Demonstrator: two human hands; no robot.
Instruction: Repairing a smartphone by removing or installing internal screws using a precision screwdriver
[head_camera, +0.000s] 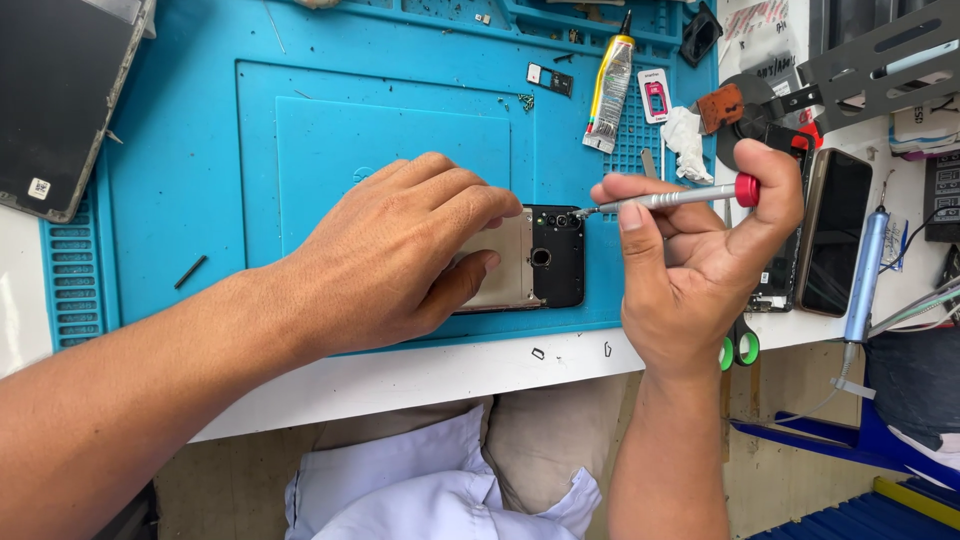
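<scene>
An opened phone lies on the blue work mat, with a metal plate and a black camera section facing up. My left hand lies flat over its left part and holds it down. My right hand grips a thin silver screwdriver with a red cap. The screwdriver tip touches the top right corner of the phone's black section.
A glue tube, a small card and white tissue lie at the mat's right. Another dark phone and green-handled scissors sit right of my hand. A screen panel lies far left. Small screws dot the mat.
</scene>
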